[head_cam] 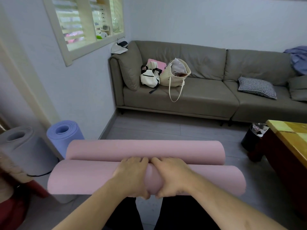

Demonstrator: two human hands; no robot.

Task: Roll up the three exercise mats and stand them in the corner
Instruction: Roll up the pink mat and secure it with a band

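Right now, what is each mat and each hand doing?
Grey mat: rolled, standing upright by the wall.
Blue mat: rolled, standing upright.
Pink mat: lying across the floor, curled in two rolls.
Left hand: gripping the pink mat.
Right hand: gripping the pink mat.

Your two forearms come in bare from the bottom edge, with no sleeves showing up to where the frame cuts them off. Your left hand [132, 176] and right hand [169, 176] are bare too: no gloves, rings, watch or wristband are worn. Below and between the arms, your legs are covered in plain black trousers [149, 214], without visible pattern or marking.
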